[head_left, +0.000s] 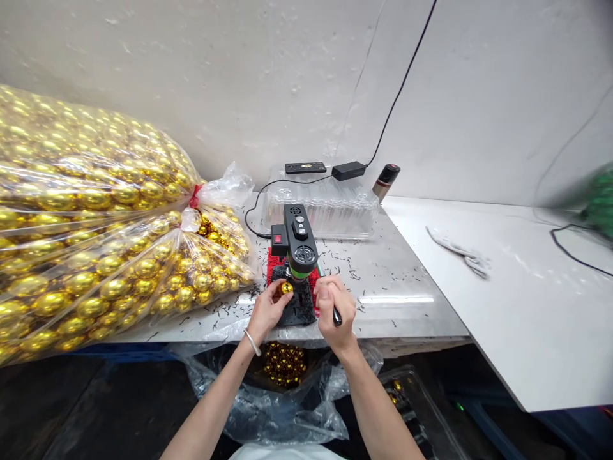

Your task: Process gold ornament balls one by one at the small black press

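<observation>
A small gold ball (287,288) is pinched between the thumb and fingers of my left hand (269,308), beside the lower end of a black bench press machine (301,239). My right hand (335,310) is wrapped round the machine's lever handle (338,317), whose black end pokes out below the fist. A red switch sits on the machine's left side. Under the machine, a black base (299,313) rests on a red mat (274,259). Part of the base and mat is hidden by my hands.
Clear bags of gold balls (115,281) fill the left side. Behind the machine are a clear plastic tray (330,220), a power adapter (348,170) and a spray can (385,182). An opened bag of gold balls (285,365) hangs below the table edge. Gloves (460,252) lie at right.
</observation>
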A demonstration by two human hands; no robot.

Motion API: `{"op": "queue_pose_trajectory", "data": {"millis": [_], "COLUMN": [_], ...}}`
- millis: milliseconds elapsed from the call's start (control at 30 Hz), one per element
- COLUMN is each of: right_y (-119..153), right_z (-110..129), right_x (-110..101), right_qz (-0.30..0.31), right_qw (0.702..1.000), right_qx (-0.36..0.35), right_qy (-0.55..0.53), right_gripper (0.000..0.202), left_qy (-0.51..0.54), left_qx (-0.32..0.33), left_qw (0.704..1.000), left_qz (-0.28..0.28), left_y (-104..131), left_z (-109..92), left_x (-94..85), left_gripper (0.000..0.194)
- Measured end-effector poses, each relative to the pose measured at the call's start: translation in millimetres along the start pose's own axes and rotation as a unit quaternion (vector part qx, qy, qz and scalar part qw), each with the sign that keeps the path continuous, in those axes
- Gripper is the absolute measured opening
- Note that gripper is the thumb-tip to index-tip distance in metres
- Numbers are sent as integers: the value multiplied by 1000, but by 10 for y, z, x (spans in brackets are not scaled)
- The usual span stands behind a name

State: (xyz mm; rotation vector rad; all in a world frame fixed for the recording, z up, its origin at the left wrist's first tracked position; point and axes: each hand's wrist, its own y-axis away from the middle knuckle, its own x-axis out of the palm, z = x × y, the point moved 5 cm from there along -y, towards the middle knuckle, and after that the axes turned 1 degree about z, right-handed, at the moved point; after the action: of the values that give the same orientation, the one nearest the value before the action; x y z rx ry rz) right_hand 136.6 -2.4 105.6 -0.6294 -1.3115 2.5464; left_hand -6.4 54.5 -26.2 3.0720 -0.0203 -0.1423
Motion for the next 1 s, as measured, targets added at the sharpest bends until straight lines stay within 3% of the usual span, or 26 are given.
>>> {"op": "queue_pose_trajectory", "data": {"millis": [133,233,433,633,867,1000], "right_y": [2,7,28,63,230,398], "right_z": [0,0,2,-19,-144,-284], "right_x": [-5,-6,-5,2,54,127], "right_qz": [5,13,19,17,7,-28], "right_qw": [1000,1000,1000,1000,1000,999], "right_qx": [6,15,15,19,3,-39], "right_qy": [12,19,18,9,-5,7], "right_gripper": [26,26,28,25,25,30], "left_qy": [-212,-288,-284,-295,-293,-298], "left_qx": [51,84,139,212,206,204], "left_qw": [976,954,949,932,934,932], "left_qz": [20,12,-21,-9,0,-2], "left_y": [24,33,44,73,52,61], "left_z": [-109,-168,-113,-67,-13,-30], "left_x": [40,35,35,102,85,87], "left_gripper": [41,38,35,33,35,34]}}
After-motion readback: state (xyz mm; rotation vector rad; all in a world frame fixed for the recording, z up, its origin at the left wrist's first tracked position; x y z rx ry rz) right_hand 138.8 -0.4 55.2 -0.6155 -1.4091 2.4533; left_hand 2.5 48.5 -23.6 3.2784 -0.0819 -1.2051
